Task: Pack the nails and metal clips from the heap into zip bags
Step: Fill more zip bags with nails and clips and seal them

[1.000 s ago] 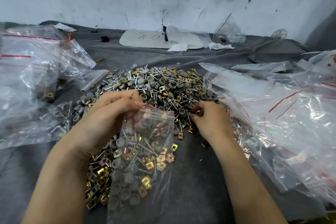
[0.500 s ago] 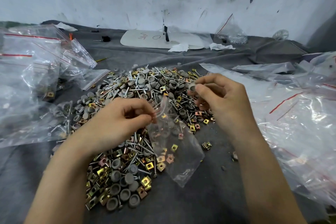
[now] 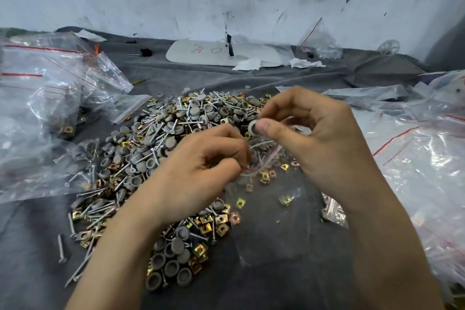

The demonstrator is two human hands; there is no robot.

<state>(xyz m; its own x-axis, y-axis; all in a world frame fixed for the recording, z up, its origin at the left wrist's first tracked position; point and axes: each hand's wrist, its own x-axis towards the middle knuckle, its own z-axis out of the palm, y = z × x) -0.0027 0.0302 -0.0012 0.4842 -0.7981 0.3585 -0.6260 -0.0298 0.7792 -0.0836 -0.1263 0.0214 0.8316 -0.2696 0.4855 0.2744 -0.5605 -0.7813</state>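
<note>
Step in hand: loading the small zip bag [image 3: 251,184]. My left hand [image 3: 201,171] is closed, pinching the bag's red-striped mouth; the bag hangs from it over the near edge of the heap [image 3: 176,146] on the grey cloth [image 3: 276,272]. My right hand [image 3: 314,138] grips a round grey cap [image 3: 253,127] between thumb and forefinger, with what look like nails bunched beneath, just above the mouth.

To do it well: keep the mouth spread, bring the pieces right over the opening, and release only once the tips are inside, points down, so nothing snags the film.

Versus half a second ago: the right hand has come in closer to the left; the bag, then spread flat beside the heap, is now bunched under both hands.
</note>
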